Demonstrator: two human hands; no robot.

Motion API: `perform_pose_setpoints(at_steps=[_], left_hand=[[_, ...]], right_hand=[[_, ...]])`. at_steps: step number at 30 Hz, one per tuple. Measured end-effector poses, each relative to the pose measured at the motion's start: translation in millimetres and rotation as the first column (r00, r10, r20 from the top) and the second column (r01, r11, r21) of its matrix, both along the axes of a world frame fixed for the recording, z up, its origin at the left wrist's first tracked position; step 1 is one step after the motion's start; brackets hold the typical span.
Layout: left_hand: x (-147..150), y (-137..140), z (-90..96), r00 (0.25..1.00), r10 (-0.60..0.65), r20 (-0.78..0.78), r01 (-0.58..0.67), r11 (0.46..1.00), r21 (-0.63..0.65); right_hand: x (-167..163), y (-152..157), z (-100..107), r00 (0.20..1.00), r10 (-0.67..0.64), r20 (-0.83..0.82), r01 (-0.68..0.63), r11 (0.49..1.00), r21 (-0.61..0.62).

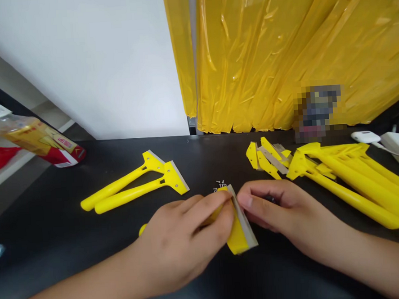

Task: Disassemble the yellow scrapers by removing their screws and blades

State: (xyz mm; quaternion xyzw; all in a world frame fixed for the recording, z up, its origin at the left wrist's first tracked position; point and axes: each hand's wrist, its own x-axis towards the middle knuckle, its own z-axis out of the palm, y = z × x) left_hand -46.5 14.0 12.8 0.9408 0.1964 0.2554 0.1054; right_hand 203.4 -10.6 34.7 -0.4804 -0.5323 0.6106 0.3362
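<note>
A yellow scraper (238,239) with a metal blade lies in my left hand (188,240), its fingers closed over the head. The blade edge points right, and the handle is mostly covered by the hand. Close beside the blade, my right hand (280,205) has its thumb and fingers pinched together; whatever they hold, if anything, is hidden. Several small screws (221,183) are on the black table just beyond the scraper head. To the left rest two scrapers with blades fitted, a rear one (120,183) and a front one (133,196).
Loose yellow plates (269,163) and metal blades (275,159) lie at the right rear. Beside them is a pile of yellow scraper handles (360,184). A tilted drink bottle (46,138) appears at left. Yellow plastic sheeting (248,56) hangs behind the black table (47,208).
</note>
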Motion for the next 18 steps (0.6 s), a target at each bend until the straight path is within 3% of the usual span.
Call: perform_pose_setpoints(at_steps=[3,5,8,11,14,16,17,18], left_hand=[[3,-4,-5.3,0.994,0.074,-0.086,-0.064,0.992,0.105],[6,-9,-5.9,0.987,0.059,-0.151,-0.025,0.976,0.218],[10,-13,-3.2,0.969,0.010,-0.248,0.082,0.930,0.357],[11,-15,2.4,0.968,0.009,-0.252,0.078,0.940,0.332],[11,-16,10.3,0.993,0.030,-0.115,-0.014,0.990,0.139],[11,-16,15.2,0.991,0.135,-0.004,-0.133,0.977,-0.167],[12,-15,16.9,0.979,0.203,0.015,-0.183,0.911,-0.371],[12,-14,17.5,0.968,0.251,0.007,-0.200,0.785,-0.586]], right_hand=[[-6,-1,-11,0.991,-0.067,-0.116,0.036,0.968,-0.249],[-9,-2,-18,0.981,-0.086,-0.174,0.017,0.931,-0.366],[-10,-2,-24,0.979,-0.061,-0.193,-0.015,0.929,-0.370],[-8,3,-25,0.991,-0.006,-0.135,-0.029,0.966,-0.258],[1,15,-21,0.994,0.060,-0.089,-0.071,0.989,-0.127],[8,22,-17,0.990,0.133,-0.048,-0.135,0.989,-0.060],[12,25,-15,0.984,0.176,-0.026,-0.177,0.983,-0.042],[15,26,-14,0.975,0.220,-0.007,-0.220,0.975,-0.036]])
